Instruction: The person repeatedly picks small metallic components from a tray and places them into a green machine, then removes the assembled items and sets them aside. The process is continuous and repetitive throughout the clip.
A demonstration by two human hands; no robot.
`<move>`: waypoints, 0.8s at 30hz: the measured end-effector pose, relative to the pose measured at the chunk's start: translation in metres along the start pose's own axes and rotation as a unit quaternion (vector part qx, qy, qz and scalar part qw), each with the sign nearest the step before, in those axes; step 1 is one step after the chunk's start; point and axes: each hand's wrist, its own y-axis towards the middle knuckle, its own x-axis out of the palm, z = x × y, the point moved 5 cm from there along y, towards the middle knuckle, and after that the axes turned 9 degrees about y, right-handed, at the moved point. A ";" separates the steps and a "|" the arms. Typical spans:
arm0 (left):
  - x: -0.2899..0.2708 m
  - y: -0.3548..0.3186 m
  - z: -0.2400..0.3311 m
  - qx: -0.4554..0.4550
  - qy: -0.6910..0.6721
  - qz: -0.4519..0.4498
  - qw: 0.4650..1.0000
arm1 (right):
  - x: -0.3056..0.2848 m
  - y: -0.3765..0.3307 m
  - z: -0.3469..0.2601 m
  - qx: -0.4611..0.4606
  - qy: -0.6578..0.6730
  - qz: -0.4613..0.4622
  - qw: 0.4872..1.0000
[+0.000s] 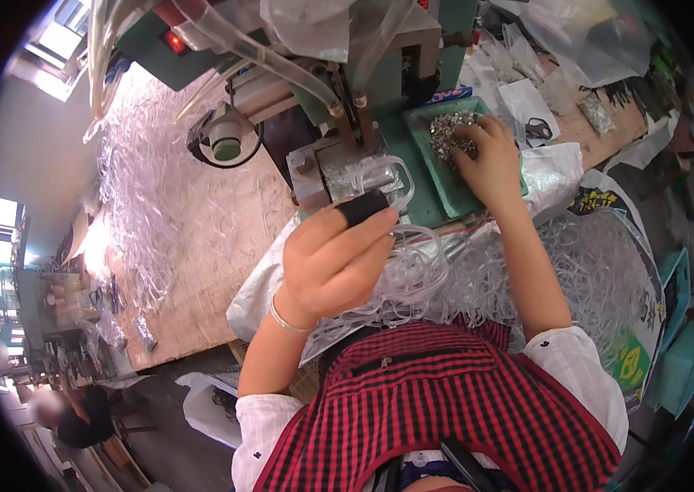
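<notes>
On the far left of the tabletop [199, 287] a heap of clear plastic loops [146, 213] spreads wide, well apart from both hands. The left hand [334, 262], a black sleeve [363, 207] on its fingertip, pinches one clear strap [408, 271]; its grip is narrow, closed on the strap, just in front of the small metal block [322, 168] of the green press [363, 82]. To place the strap well, it likely needs to lie flat and untwisted, with the covered fingertip kept clear of the block. Further right, the right hand [490, 160] rests in the green tray [445, 193], fingers curled over a pile of small metal pieces [449, 131]; whether it already holds one I cannot tell. Picking a single piece cleanly probably works best with fingertips only. Room is tight: tubes [281, 61] hang above, more loops [576, 262] crowd the lap, the tray rim sits near the tabletop edge, and bags [527, 107] lie beyond
</notes>
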 end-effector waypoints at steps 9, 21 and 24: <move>0.010 -0.011 0.000 0.036 0.017 0.012 0.999 | 0.007 -0.006 0.007 -0.027 0.013 0.051 0.998; -0.163 -0.094 -0.072 -0.361 0.299 0.134 0.873 | -0.018 -0.013 0.010 0.122 0.188 0.069 0.972; -0.173 -0.173 -0.163 -0.455 0.227 -0.104 0.855 | -0.007 -0.003 -0.005 0.129 0.231 0.067 0.962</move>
